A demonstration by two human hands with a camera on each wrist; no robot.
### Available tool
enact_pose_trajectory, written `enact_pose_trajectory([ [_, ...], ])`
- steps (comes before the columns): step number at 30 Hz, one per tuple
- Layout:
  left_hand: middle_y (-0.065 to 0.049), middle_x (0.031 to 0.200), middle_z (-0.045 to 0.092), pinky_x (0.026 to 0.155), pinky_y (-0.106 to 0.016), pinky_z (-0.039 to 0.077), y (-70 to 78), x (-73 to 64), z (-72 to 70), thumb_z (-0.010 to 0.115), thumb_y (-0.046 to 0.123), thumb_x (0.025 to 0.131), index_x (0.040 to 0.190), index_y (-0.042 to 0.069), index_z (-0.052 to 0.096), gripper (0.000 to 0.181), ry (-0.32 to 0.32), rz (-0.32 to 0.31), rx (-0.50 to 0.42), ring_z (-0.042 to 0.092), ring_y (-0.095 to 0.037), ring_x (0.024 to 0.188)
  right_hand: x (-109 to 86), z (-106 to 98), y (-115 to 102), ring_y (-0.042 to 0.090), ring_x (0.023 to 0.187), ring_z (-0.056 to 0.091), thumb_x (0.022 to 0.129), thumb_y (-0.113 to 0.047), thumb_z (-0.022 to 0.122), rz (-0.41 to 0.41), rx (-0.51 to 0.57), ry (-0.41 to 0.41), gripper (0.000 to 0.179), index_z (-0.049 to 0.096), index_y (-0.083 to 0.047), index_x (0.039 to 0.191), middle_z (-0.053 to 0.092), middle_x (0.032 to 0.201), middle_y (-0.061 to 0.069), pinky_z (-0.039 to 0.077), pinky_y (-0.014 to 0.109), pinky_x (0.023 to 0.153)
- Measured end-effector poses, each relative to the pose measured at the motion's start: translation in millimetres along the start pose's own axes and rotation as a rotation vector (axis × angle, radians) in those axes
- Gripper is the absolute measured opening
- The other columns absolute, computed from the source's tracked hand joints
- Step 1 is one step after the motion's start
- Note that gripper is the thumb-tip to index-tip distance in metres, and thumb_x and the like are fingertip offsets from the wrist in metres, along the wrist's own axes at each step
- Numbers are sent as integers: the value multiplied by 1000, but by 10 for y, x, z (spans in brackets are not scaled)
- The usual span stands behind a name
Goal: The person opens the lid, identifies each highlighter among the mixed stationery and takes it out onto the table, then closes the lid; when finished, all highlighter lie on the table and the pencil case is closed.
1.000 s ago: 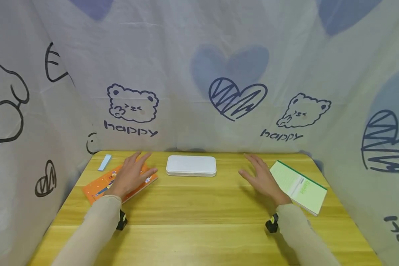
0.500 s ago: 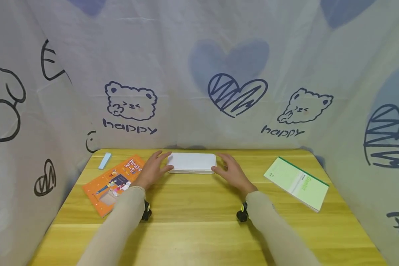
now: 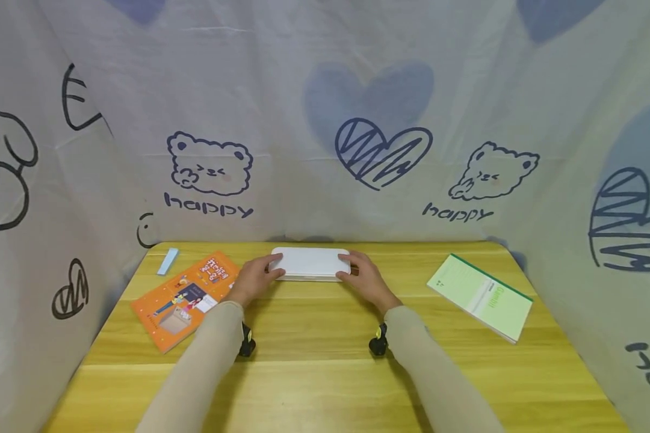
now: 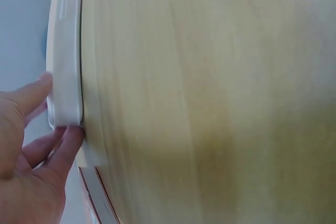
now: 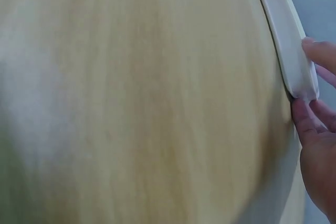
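A flat white case [image 3: 313, 262] with rounded corners, shaped like a pencil case, lies near the table's back edge. My left hand [image 3: 256, 278] grips its left end. In the left wrist view, one fingertip touches its upper edge, and other fingers [image 4: 65, 148] meet its end close to the table. My right hand [image 3: 367, 281] grips the right end in a matching way. The right wrist view shows one fingertip at the case's upper edge and others [image 5: 304, 119] at its end. A small slot or catch marks the front side of the case [image 4: 65, 51].
An orange book [image 3: 181, 300] lies left of my left hand, and a pale blue strip [image 3: 168, 261] sits behind it. At the right lies a light green notebook [image 3: 482, 294]. A printed cloth [image 3: 292, 198] hangs behind the wooden table [image 3: 314, 385].
Both hands have moved inward from beside the book and notebook to the ends of the white case. Over the last half second their fingers have closed onto it.
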State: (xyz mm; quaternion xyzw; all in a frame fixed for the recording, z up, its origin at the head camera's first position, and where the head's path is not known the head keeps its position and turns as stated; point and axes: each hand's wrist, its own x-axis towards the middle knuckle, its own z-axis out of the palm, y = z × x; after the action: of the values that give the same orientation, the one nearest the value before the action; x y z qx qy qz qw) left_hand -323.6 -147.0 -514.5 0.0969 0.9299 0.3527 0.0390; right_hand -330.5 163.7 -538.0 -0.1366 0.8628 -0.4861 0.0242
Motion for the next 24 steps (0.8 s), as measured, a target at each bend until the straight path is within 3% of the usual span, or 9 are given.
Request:
enact_pose_trajectory([
  [4,-25,149,65,122,-58,47,44,-74,40,69,23,109,158,4,57,54,6,21,4,65,-41,133,-69,-45,-10,47,145,55,105,-15,75,10,-11,-24,51,63,-1,152,39,169,27,51,54,120],
  [7,-24,159,56,128,-60,40,100,-183,75,69,21,109,157,2,56,53,13,45,20,54,-45,148,-141,-91,-8,46,144,56,104,-15,76,-1,-30,-44,50,63,-1,151,40,168,27,53,53,119],
  [9,-25,160,55,128,-60,39,130,-275,92,68,21,109,157,1,56,53,18,60,43,52,-46,150,-200,-115,-2,45,143,56,104,-15,77,-7,-33,-58,50,64,-2,151,41,167,26,53,53,119],
  [16,-33,153,59,120,-64,47,145,-617,119,70,19,108,155,1,59,51,36,123,80,62,-49,137,-436,-135,12,43,140,58,101,-19,81,0,-16,-107,50,68,-7,148,41,164,25,53,52,119],
  [18,-34,148,62,115,-64,51,61,-667,161,72,21,107,153,2,62,51,57,159,78,67,-47,129,-506,-125,-6,43,138,60,100,-18,82,-3,-1,-116,50,68,-8,147,41,163,25,54,52,118],
  [22,-29,138,71,101,-56,59,-253,-720,298,76,28,104,150,6,66,52,113,223,88,71,-33,107,-629,-84,-55,42,134,63,100,-19,82,-32,16,-150,49,69,-7,146,41,161,26,55,53,116],
  [24,-27,136,72,95,-54,60,-288,-814,294,77,28,103,149,6,67,52,118,219,82,69,-28,99,-687,-55,-82,42,134,63,100,-19,82,-45,20,-172,48,69,-7,145,41,160,26,56,53,116],
])
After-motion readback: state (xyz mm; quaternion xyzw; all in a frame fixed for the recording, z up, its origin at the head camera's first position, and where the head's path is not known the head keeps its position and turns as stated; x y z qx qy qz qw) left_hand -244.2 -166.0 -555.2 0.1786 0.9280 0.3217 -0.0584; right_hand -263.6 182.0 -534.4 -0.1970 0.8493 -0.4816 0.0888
